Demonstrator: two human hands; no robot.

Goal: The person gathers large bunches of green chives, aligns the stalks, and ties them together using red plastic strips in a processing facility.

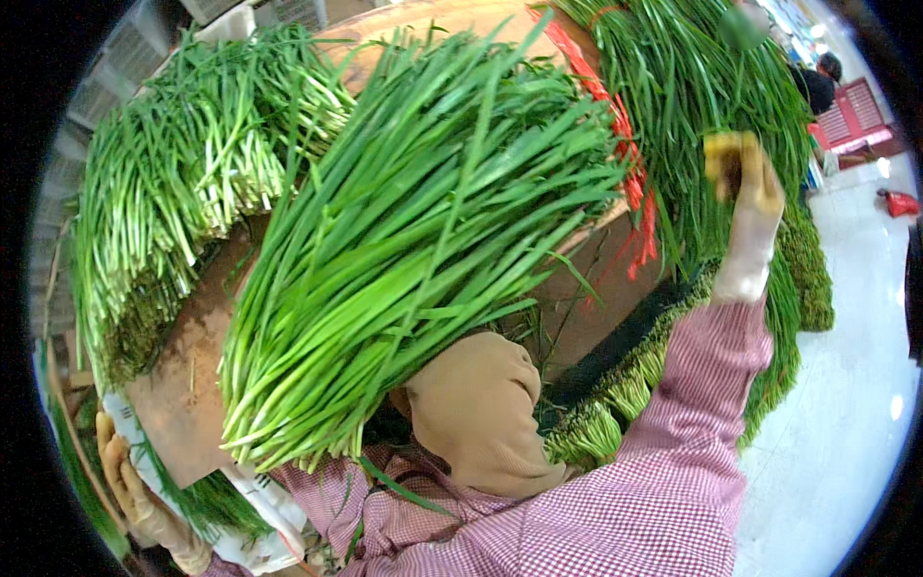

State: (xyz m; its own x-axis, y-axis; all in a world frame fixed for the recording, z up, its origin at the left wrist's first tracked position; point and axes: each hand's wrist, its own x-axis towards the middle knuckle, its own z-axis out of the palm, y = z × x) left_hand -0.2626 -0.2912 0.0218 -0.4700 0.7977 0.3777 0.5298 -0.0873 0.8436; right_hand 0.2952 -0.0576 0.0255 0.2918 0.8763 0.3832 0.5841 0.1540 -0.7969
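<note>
A large loose heap of green garlic chives [433, 238] lies before me on a wooden table [191, 389], pale stem ends towards the lower left. My right hand [746, 169], in a pale glove with yellowish fingers, is raised over tied chives [670, 94] at the upper right. It is blurred with curled fingers, and whether it holds something does not show. Red plastic ties [624, 122] hang between that pile and the heap. My left hand [126, 469], in a tan glove, is at the lower left beside a white printed sack [137, 433], its fingers extended and nothing visible in them.
More chives [195, 159] are stacked at the left, stem ends facing the table. Bundles of thin green stalks [606, 411] lie right of my brown-clad knee [476, 411]. Grey plastic crates [130, 50] stand at the upper left. A person [818, 83] is far off at the upper right.
</note>
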